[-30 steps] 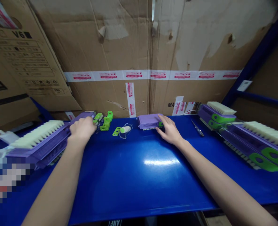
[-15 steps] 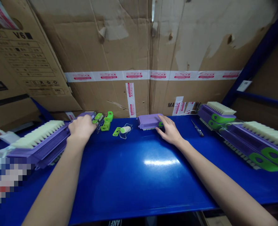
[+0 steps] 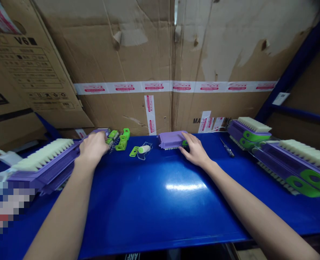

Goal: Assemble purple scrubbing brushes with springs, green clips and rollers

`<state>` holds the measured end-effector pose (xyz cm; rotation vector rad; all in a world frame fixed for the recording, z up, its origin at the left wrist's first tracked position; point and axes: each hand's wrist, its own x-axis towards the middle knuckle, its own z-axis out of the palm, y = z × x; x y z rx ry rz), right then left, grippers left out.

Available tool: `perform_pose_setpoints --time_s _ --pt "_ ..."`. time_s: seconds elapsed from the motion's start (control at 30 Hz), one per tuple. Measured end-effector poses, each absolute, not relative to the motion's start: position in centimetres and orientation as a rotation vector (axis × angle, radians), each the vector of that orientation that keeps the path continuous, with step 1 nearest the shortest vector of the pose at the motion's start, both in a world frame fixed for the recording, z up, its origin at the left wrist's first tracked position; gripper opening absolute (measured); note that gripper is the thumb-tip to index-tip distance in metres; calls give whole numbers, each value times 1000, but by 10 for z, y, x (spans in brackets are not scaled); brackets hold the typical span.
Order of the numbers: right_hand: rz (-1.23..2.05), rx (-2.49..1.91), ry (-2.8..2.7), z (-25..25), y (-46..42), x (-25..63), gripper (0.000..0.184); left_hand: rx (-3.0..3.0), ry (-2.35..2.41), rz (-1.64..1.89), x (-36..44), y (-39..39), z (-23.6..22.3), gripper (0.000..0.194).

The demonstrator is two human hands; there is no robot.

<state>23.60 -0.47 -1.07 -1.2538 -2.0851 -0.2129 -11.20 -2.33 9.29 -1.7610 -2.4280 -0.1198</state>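
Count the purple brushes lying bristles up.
3: the left brush, the back right brush and the front right brush. The middle brush, at the right hand, lies bristles down. Others may be hidden behind the left hand.

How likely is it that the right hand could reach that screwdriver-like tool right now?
Probably yes: the screwdriver-like tool lies just beyond the right hand, on its right, with blue tabletop showing between. It seems occupied with the purple brush, though.
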Motion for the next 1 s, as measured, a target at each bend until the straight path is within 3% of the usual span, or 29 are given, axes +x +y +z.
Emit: perform_pose_setpoints --time_s 0.4,0.73,1.0 --pt "-194 -1254 -2086 -12 -4 237 58 -1579 -2455 -345 -111 -25 96 43" --pt "-202 -1254 -2086 -11 -5 236 58 -1717 -2335 -265 -120 -18 88 41" --pt "-194 -1241 -2090 -12 -3 237 59 -1594 -2408 -519 -106 -26 97 46"
